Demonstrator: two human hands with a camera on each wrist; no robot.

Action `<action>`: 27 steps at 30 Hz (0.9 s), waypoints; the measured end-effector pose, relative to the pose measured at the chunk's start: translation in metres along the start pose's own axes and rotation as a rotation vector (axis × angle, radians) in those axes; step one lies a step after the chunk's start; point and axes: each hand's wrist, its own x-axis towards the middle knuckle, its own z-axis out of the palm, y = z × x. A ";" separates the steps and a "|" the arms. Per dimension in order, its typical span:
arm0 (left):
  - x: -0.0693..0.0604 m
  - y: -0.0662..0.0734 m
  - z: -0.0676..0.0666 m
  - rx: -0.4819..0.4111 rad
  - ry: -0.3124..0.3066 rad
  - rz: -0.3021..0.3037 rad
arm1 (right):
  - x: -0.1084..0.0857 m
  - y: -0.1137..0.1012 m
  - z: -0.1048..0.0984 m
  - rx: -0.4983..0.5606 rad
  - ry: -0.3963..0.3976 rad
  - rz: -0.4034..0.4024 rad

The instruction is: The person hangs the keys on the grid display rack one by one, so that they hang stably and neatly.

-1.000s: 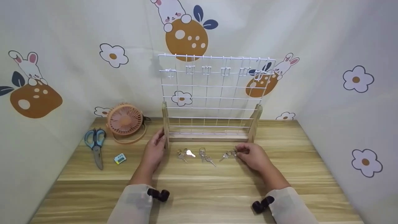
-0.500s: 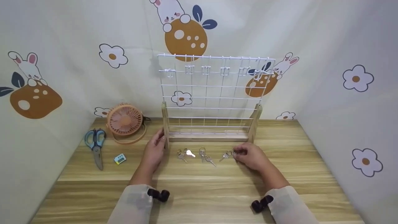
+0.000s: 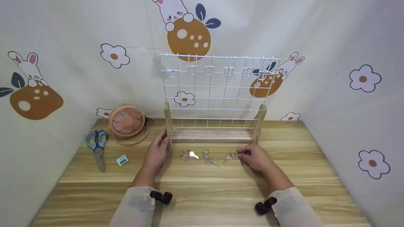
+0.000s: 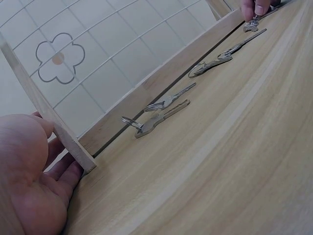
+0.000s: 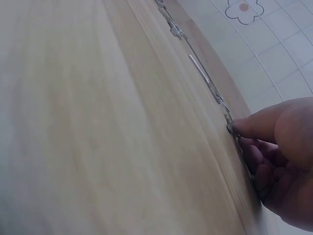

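The rack's side post was gripped by the left hand; between the hands, keys were spread on the tabletop, the rightmost pinched by the right hand.

Between the left hand and right hand, keys and the rack behind them block passage, but the nearer table leaves room.

Right hand has scooted slightly left compared with a second ago. Thumb and finger were a bit apart by the end key back then; now they've come together and pinch it, hiding more of it. Head cam's tipped too, backdrop sits a hair higher.
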 end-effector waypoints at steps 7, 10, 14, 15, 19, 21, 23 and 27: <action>-0.001 0.002 0.000 0.015 0.001 -0.005 | 0.001 -0.002 -0.004 -0.027 0.056 0.013; -0.001 0.002 0.000 0.012 0.002 -0.002 | 0.001 -0.007 -0.010 0.004 0.097 0.017; -0.001 0.002 0.000 0.004 -0.004 0.000 | -0.005 -0.024 -0.019 0.120 0.169 0.012; -0.001 0.002 0.000 0.008 -0.003 0.001 | -0.007 -0.031 -0.021 0.173 0.184 -0.002; 0.000 0.001 -0.001 0.016 -0.009 0.025 | -0.017 -0.064 -0.023 0.414 0.225 -0.075; 0.000 0.000 -0.001 0.029 -0.007 0.032 | -0.020 -0.084 -0.022 0.539 0.220 -0.108; 0.001 0.000 -0.001 0.033 -0.006 0.032 | -0.022 -0.104 -0.021 0.617 0.202 -0.135; 0.001 -0.001 -0.001 0.041 -0.003 0.020 | -0.019 -0.144 -0.019 0.659 0.151 -0.183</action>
